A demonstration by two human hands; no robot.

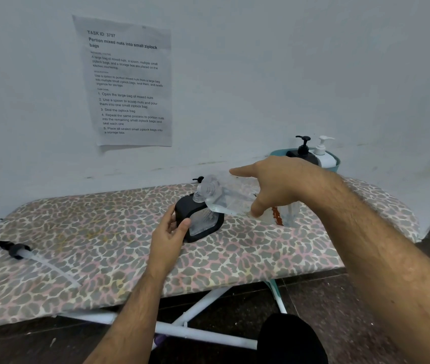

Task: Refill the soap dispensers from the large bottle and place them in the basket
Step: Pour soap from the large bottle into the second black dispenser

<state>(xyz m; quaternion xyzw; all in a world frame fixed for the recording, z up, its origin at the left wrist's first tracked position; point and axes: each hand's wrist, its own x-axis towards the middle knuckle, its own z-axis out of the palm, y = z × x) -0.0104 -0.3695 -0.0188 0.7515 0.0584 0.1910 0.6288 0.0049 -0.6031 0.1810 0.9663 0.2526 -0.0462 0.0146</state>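
A black square soap dispenser (200,220) with a clear front window stands open-necked on the ironing board (119,232). My left hand (169,231) grips its left side. My right hand (274,187) holds the large clear bottle (231,198) tipped over, its mouth at the dispenser's neck. A black pump head with a long tube (22,252) lies at the board's left. At the back right, a teal basket (336,165) holds a black dispenser (302,151) and a white dispenser (323,153).
A small black pump top (198,179) peeks out behind the bottle. A printed paper sheet (127,82) hangs on the white wall. The board's white legs (195,329) cross over a dark floor below.
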